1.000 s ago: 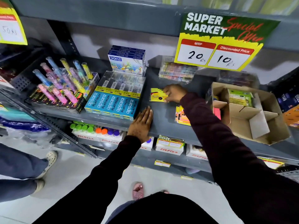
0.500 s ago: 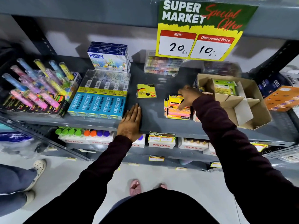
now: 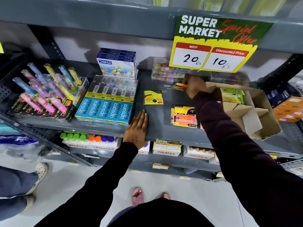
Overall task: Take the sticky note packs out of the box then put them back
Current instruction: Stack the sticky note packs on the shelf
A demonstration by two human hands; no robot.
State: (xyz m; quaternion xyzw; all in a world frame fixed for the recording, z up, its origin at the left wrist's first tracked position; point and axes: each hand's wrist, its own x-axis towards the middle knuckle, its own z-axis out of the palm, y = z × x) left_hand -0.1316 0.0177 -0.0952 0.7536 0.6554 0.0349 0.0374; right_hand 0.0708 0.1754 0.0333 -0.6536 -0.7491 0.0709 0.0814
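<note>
A brown cardboard box with dividers stands at the right of the grey shelf; a green-yellow pack lies inside it. My right hand is raised just left of the box, closed on a blurred orange-yellow sticky note pack. A stack of pink-and-yellow sticky note packs lies on the shelf beside the box. One yellow sticky note pack lies alone near the shelf's middle. My left hand rests flat on the shelf's front edge, holding nothing.
Blue Apsara pencil boxes and Doms boxes sit left of the packs, with glitter pens further left. A price sign hangs above. Orange boxes lie at the far right. Another person's legs stand at lower left.
My right hand left the single yellow pack on the shelf, reached to the stack beside the box, and has lifted up and back with one pack. The left hand stayed flat.
</note>
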